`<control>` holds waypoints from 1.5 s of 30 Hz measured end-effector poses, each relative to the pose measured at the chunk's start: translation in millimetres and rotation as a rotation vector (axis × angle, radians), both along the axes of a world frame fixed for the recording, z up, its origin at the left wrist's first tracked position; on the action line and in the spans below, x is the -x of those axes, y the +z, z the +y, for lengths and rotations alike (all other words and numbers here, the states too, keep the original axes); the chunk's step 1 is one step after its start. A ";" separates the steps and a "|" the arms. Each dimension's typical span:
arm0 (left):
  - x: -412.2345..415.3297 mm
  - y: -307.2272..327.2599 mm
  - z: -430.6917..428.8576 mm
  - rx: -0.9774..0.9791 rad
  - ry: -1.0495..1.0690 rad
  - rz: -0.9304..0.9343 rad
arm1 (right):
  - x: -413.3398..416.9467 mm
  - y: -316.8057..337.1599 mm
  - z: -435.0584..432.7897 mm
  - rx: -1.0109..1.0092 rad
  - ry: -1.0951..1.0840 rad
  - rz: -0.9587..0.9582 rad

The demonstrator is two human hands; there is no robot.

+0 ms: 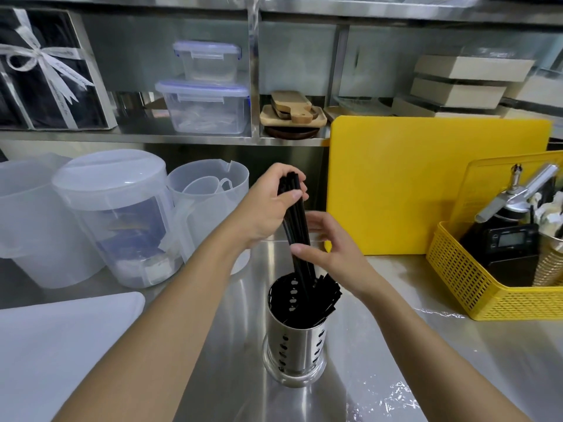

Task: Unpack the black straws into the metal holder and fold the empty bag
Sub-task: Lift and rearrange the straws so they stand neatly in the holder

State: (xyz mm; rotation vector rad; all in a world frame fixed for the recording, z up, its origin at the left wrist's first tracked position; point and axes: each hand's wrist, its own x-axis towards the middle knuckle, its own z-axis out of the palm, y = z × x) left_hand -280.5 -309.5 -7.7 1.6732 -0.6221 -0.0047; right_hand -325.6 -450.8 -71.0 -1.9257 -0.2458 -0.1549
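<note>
A perforated metal holder stands upright on the steel counter in the lower middle. A bundle of black straws rises out of it, lower ends inside the holder. My left hand grips the top of the bundle. My right hand cups the bundle lower down, thumb across the front and fingers behind. More black straws lean over the holder's right rim. The clear empty bag lies crinkled on the counter at the lower right, under my right forearm.
Translucent plastic jugs stand at the left, with a white board in front of them. A yellow cutting board leans against the back. A yellow basket with tools sits at the right. Shelves above hold boxes.
</note>
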 end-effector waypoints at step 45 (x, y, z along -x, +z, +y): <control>34.9 -29.0 2.4 0.314 0.064 0.297 | 13.2 -2.5 48.3 -0.768 -0.209 0.079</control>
